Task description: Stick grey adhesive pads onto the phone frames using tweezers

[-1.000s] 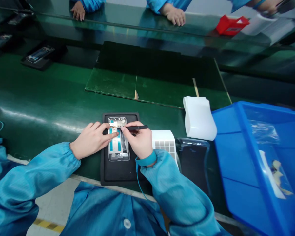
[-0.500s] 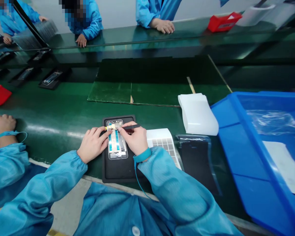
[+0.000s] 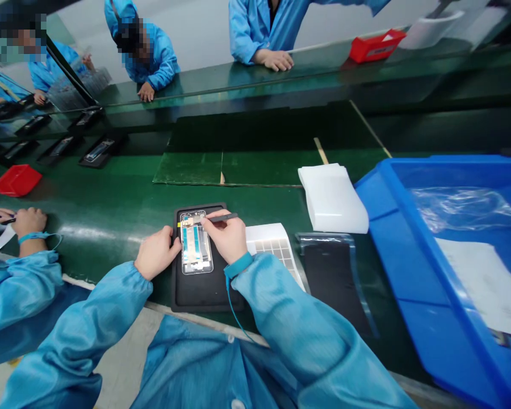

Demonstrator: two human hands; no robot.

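An opened phone [image 3: 196,243] lies in a black tray [image 3: 204,292] in front of me, its inner parts and blue strips facing up. My right hand [image 3: 229,238] pinches dark tweezers [image 3: 222,217], whose tip points at the upper part of the phone. A blue wrist strap circles that wrist. My left hand [image 3: 157,253] is closed at the tray's left rim, fingers curled and the thumb toward the phone. A small yellow tab [image 3: 179,225] sticks out at the phone's upper left.
Right of the tray lie a sheet of grey squares [image 3: 276,247], a dark sheet in clear film [image 3: 332,272], white sheets [image 3: 334,199] and a large blue bin [image 3: 392,238]. A co-worker's hands [image 3: 29,221] work at left, near a red box [image 3: 17,180]. More people sit opposite.
My left hand has drawn back from the phone to the tray's left rim, its fingers now curled. The right hand keeps the tweezers at the phone's upper part. The view has shifted slightly.
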